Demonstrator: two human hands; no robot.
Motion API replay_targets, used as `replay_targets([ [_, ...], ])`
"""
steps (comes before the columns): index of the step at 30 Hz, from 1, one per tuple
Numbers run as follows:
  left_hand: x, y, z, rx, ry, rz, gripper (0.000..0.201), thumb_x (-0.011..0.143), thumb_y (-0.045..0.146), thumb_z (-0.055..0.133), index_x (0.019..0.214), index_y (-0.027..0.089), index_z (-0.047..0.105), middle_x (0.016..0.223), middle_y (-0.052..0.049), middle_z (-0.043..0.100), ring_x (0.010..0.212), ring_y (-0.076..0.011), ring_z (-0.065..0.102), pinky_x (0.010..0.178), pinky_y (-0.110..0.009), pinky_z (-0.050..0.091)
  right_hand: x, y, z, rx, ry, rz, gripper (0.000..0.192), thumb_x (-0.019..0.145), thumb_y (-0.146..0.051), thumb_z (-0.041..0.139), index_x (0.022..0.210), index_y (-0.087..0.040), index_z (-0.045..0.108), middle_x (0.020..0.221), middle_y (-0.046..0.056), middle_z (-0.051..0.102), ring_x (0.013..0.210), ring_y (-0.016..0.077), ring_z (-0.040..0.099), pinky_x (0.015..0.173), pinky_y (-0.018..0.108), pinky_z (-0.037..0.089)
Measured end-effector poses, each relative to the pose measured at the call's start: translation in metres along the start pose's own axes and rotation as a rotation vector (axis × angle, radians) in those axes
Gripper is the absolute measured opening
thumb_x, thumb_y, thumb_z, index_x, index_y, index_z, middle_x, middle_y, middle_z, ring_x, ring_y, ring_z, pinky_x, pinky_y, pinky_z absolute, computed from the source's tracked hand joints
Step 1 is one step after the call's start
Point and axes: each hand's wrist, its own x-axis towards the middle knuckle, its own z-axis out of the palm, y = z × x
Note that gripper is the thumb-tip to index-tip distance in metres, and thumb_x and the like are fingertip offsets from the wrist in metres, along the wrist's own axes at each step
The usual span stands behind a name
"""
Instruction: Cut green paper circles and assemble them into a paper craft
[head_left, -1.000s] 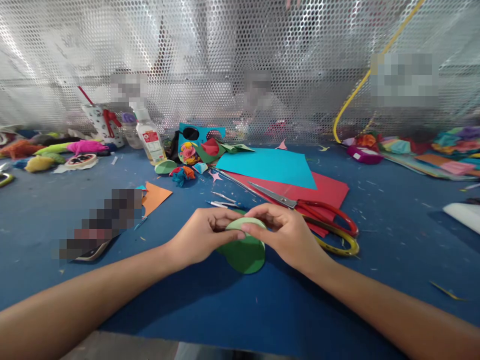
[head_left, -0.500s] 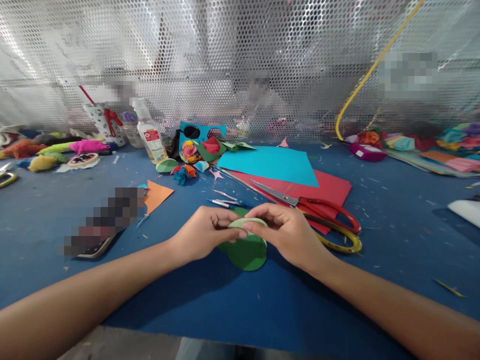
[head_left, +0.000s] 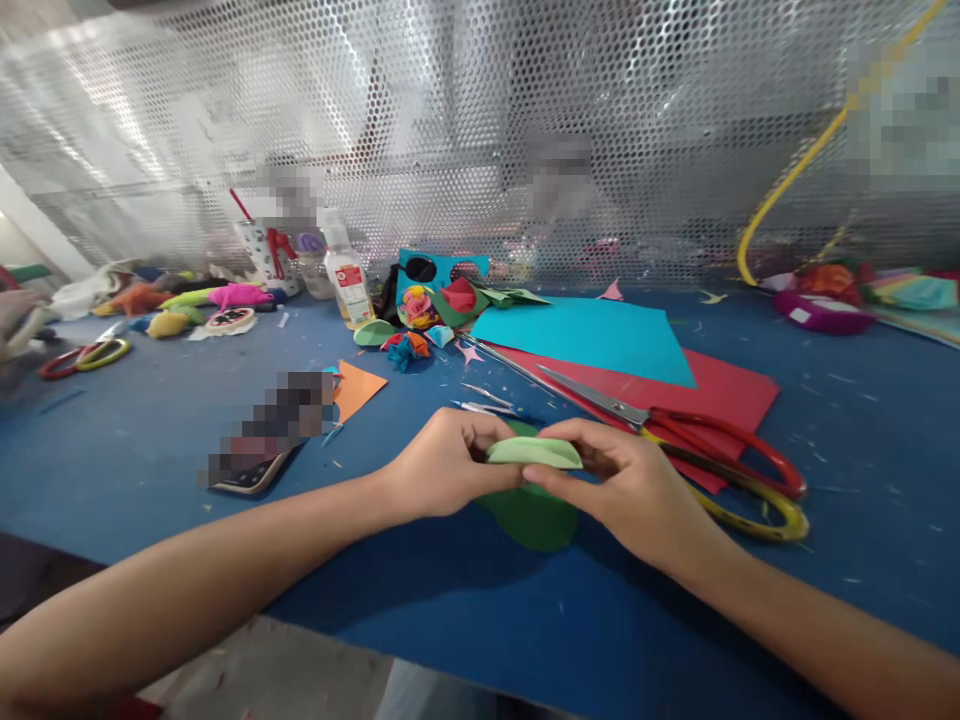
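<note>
On the blue tabletop (head_left: 450,610), nearest the person, lies a dark green, round-edged paper piece (head_left: 536,525); it shows below the hands and again in a sliver beyond them, and whether the fingers touch it cannot be told. Directly above it, between the two hands, is a pale green folded paper piece (head_left: 536,453), its curved layers slightly parted along the top. The left hand (head_left: 450,465) pinches its left end between thumb and fingers. The right hand (head_left: 626,485) pinches from the other side, thumb tip against the lower front edge near the middle, fingers curled behind the right end. The thumb tips are close together.

Just beyond the right hand lie large metal scissors with red and yellow handles (head_left: 630,410), partly over a flat red paper sheet (head_left: 735,385). To the left are a phone in a dark case (head_left: 262,465), mostly blurred, and an orange paper piece (head_left: 361,390). Farther off, a bright blue paper sheet (head_left: 585,335) overlaps the red one. A clear spray bottle with a red-and-white label (head_left: 349,285) stands before a perforated metal panel (head_left: 465,100).
</note>
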Motion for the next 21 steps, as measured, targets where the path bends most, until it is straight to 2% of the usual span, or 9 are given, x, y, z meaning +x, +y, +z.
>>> replay_targets([
  [4, 0.001, -0.002, -0.001, -0.028, 0.005, -0.004, 0.016, 0.067, 0.022, 0.066, 0.076, 0.012, 0.057, 0.061, 0.0, 0.06, 0.051, -0.0071, 0.05, 0.047, -0.017, 0.035, 0.001, 0.003, 0.003, 0.035, 0.025, 0.078, 0.022, 0.063, -0.036, 0.07, 0.076, -0.019, 0.065, 0.068, 0.001, 0.067, 0.064, 0.0172, 0.063, 0.059, 0.024, 0.05],
  [8, 0.003, -0.002, -0.002, -0.125, -0.026, -0.036, 0.021, 0.068, 0.024, 0.067, 0.083, 0.011, 0.06, 0.069, -0.003, 0.066, 0.062, -0.0113, 0.061, 0.056, -0.019, 0.047, 0.006, 0.008, -0.005, 0.039, 0.012, 0.145, 0.032, 0.059, -0.038, 0.073, 0.082, -0.018, 0.062, 0.07, 0.003, 0.069, 0.063, 0.0189, 0.065, 0.057, 0.026, 0.052],
  [13, 0.006, 0.001, -0.006, -0.204, -0.076, -0.072, 0.034, 0.073, 0.024, 0.063, 0.104, 0.013, 0.06, 0.082, -0.007, 0.069, 0.084, -0.0185, 0.064, 0.062, -0.022, 0.053, 0.014, 0.016, -0.017, 0.154, -0.061, 0.217, 0.041, 0.065, -0.039, 0.068, 0.1, -0.018, 0.058, 0.079, 0.005, 0.07, 0.071, 0.019, 0.067, 0.07, 0.03, 0.055],
  [18, 0.008, -0.004, -0.006, -0.294, -0.095, -0.052, 0.043, 0.076, 0.01, 0.058, 0.118, 0.015, 0.051, 0.09, -0.008, 0.069, 0.093, -0.0195, 0.062, 0.064, -0.022, 0.054, 0.019, 0.028, -0.02, 0.097, -0.077, 0.122, 0.037, 0.076, -0.042, 0.057, 0.106, -0.022, 0.054, 0.088, 0.005, 0.068, 0.075, 0.02, 0.066, 0.074, 0.036, 0.055],
  [21, 0.008, -0.008, -0.006, -0.325, -0.096, -0.024, 0.04, 0.077, 0.02, 0.059, 0.116, 0.016, 0.053, 0.094, -0.009, 0.068, 0.093, -0.0196, 0.062, 0.067, -0.024, 0.053, 0.02, 0.029, -0.021, -0.001, -0.019, 0.052, 0.028, 0.078, -0.039, 0.055, 0.1, -0.022, 0.056, 0.081, 0.006, 0.068, 0.069, 0.0199, 0.066, 0.07, 0.034, 0.056],
])
